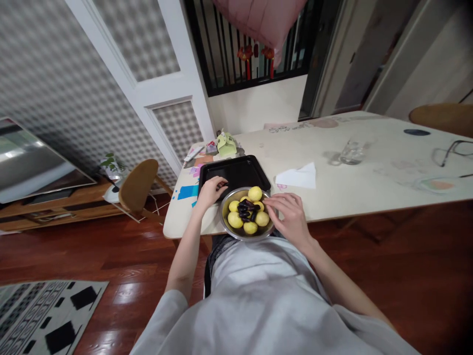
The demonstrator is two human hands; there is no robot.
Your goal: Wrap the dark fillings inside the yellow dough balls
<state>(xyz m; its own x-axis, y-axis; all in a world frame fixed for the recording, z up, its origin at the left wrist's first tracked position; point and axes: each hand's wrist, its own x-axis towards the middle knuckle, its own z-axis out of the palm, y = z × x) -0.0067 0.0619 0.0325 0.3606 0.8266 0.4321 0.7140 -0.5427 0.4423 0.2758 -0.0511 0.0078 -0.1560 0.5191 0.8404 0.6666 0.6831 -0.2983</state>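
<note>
A steel bowl [223, 223] sits at the table's near edge, close to my body. Round yellow fruits, which look like lemons [235, 220], fill it, and a cluster of glossy dark elongated fruits, like long grapes [247, 210], lies on top in the middle. My right hand [290, 214] is at the bowl's right rim, fingers stretched toward a lemon and thumb apart. Over the near left part of a black baking tray [240, 170] is my left hand [210, 193], fingers loosely bent and apart, with nothing visible in them. The tray lies flat just behind the bowl.
White paper [296, 176] lies right of the tray, with a drinking glass [353, 152] and eyeglasses [453, 150] farther right. A green packet [226, 143] and a white remote [193, 153] are behind the tray. A wooden chair [139, 187] stands left of the table.
</note>
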